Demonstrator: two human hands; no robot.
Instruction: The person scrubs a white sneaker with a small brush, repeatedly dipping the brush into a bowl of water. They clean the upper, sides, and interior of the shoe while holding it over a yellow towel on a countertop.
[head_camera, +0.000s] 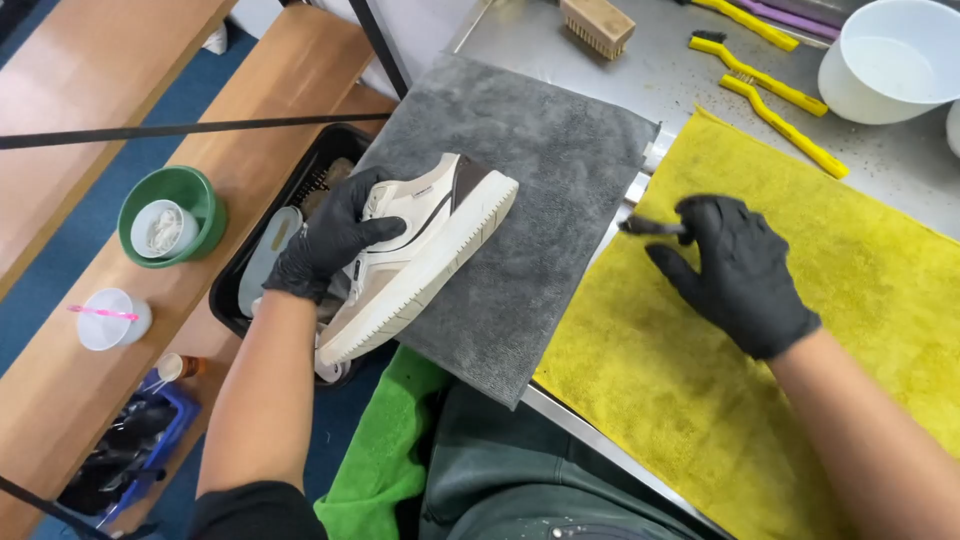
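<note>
Gloved left hand (330, 240), ribbed-soled sneaker (425, 255)

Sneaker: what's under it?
The sneaker, gripped by the gloved left hand, sits tilted on a grey towel. Its heel end hangs past the towel's edge above a black tray. Whatever lies in the tray beneath it is mostly hidden.

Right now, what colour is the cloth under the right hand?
Yellow cloth, under the right hand; head view.
</note>
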